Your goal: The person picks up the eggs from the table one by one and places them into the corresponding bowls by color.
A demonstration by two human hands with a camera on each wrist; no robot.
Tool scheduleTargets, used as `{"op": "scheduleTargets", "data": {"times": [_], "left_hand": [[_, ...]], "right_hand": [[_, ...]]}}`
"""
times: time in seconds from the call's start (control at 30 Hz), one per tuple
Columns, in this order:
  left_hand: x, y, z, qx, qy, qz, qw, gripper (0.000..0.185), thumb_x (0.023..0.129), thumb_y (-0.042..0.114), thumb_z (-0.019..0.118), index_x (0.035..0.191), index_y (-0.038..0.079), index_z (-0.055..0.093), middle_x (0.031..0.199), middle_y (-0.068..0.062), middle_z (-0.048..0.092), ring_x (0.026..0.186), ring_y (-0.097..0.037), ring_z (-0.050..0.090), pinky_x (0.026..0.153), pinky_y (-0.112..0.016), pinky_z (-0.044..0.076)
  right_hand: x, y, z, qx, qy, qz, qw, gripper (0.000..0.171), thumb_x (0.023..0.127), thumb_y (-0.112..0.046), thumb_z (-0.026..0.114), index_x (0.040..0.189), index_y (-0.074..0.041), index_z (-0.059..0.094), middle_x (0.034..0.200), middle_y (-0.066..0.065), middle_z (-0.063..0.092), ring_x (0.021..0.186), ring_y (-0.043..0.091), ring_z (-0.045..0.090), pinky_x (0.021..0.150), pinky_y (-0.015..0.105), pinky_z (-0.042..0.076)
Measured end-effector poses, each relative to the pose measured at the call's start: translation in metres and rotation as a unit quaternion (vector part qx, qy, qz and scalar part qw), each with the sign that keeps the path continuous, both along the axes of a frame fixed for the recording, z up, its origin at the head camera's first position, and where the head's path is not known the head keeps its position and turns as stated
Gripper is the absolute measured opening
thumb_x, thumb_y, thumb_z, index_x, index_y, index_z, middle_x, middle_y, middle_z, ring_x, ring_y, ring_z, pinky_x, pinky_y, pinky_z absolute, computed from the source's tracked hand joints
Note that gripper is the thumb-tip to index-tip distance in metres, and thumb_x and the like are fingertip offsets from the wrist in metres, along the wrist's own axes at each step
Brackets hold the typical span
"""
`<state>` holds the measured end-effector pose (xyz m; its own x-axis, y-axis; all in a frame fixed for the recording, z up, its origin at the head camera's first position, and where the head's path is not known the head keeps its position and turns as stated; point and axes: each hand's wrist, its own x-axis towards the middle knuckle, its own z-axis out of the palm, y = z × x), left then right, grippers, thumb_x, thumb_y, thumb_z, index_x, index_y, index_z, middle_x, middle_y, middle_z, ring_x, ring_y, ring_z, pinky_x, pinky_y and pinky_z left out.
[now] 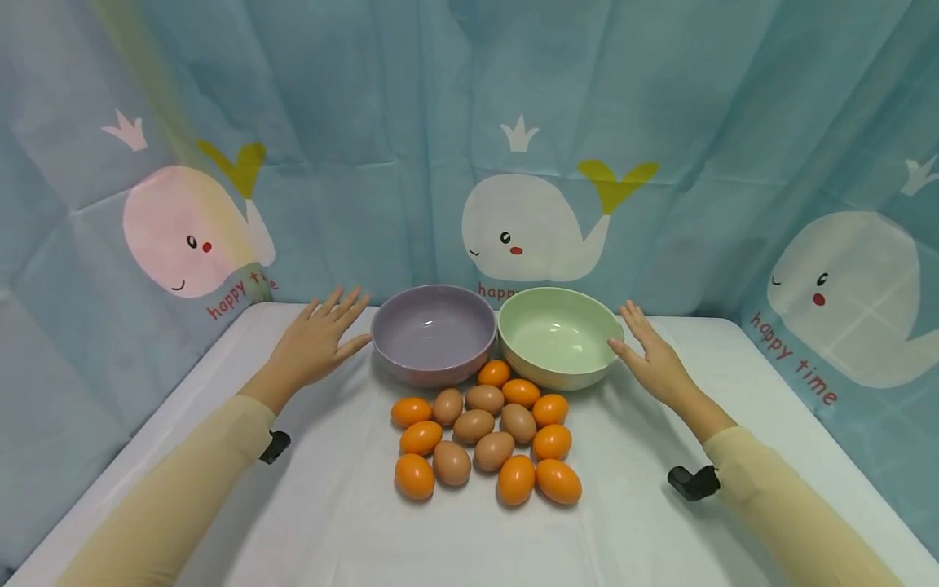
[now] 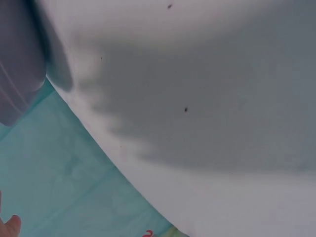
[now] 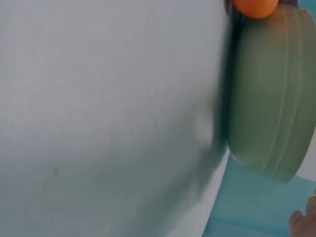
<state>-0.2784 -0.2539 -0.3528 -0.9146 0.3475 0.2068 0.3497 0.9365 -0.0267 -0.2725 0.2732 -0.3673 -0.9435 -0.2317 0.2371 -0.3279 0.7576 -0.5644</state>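
Observation:
Fingers spread, my left hand (image 1: 311, 342) hovers just left of a purple bowl (image 1: 434, 377), holding nothing. My right hand (image 1: 655, 365) is on the other side, its straight fingers beside a light green bowl (image 1: 553, 377); whether the thumb touches the rim I cannot tell. Nothing shows inside either bowl. In front of them lie several bright orange eggs (image 1: 415, 476) around several brown eggs (image 1: 473, 426). The left wrist view catches the purple bowl's side (image 2: 19, 59) and a fingertip (image 2: 12, 224). In the right wrist view are the green bowl's side (image 3: 264, 94) and an orange egg (image 3: 256, 6).
A white table (image 1: 330, 522) carries everything. Behind it and at both sides hangs a light blue curtain (image 1: 352, 98) with printed whales, close behind the bowls. Each wrist bears a small black device, one at the left (image 1: 275, 447), one at the right (image 1: 693, 483).

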Motion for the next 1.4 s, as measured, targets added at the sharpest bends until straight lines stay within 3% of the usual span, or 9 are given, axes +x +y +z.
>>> {"op": "scheduleTargets", "data": {"times": [0.23,0.47,0.77,1.0,1.17,1.4], "left_hand": [[0.013,0.001,-0.002,0.029,-0.008,0.002,0.9995,0.073,0.102,0.048,0.046,0.160,0.014,0.017,0.167,-0.014,0.017,0.152,-0.041,0.018,0.123,-0.061,0.012],[0.028,0.003,-0.007,0.064,-0.010,-0.008,0.9979,0.067,0.102,0.043,0.051,0.158,0.014,0.027,0.166,-0.015,0.020,0.151,-0.039,0.023,0.122,-0.060,0.018],[0.044,0.013,-0.006,0.112,-0.031,0.006,0.9932,0.078,0.097,0.047,0.059,0.158,0.014,0.025,0.163,-0.015,0.027,0.145,-0.043,0.034,0.116,-0.061,0.030],[0.054,0.018,-0.007,0.154,-0.038,0.020,0.9872,0.079,0.091,0.039,0.070,0.154,0.007,0.035,0.162,-0.016,0.029,0.145,-0.042,0.034,0.115,-0.061,0.032],[0.064,0.022,-0.008,0.201,-0.049,0.031,0.9779,0.073,0.090,0.037,0.073,0.149,0.005,0.044,0.161,-0.017,0.032,0.143,-0.045,0.036,0.112,-0.064,0.034],[0.079,0.028,-0.009,0.296,-0.069,0.059,0.9508,0.071,0.089,0.040,0.073,0.147,0.008,0.047,0.144,-0.021,0.055,0.119,-0.046,0.061,0.094,-0.056,0.053]], "right_hand": [[0.007,-0.003,-0.001,-0.031,-0.017,-0.015,0.999,0.077,0.101,-0.043,0.053,0.160,-0.012,0.015,0.169,0.010,0.003,0.155,0.038,0.005,0.117,0.070,0.014],[0.013,-0.006,-0.003,-0.064,-0.036,-0.029,0.997,0.080,0.100,-0.043,0.056,0.160,-0.011,0.015,0.168,0.009,0.003,0.153,0.042,0.008,0.117,0.070,0.016],[0.014,-0.008,-0.007,-0.138,-0.046,-0.030,0.989,0.080,0.102,-0.041,0.054,0.160,-0.010,0.010,0.168,0.007,0.001,0.156,0.032,0.005,0.124,0.053,0.014],[0.015,-0.012,-0.011,-0.180,-0.054,-0.036,0.982,0.081,0.101,-0.038,0.057,0.160,-0.010,0.010,0.168,0.006,0.003,0.155,0.032,0.007,0.124,0.051,0.016],[0.012,-0.014,-0.014,-0.219,-0.074,-0.032,0.972,0.081,0.101,-0.036,0.058,0.159,-0.009,0.009,0.168,0.003,0.003,0.155,0.030,0.006,0.125,0.049,0.013],[0.009,-0.014,-0.020,-0.219,-0.102,-0.044,0.969,0.080,0.102,-0.035,0.055,0.159,-0.007,0.006,0.167,0.005,0.002,0.155,0.031,0.007,0.124,0.050,0.017]]}}
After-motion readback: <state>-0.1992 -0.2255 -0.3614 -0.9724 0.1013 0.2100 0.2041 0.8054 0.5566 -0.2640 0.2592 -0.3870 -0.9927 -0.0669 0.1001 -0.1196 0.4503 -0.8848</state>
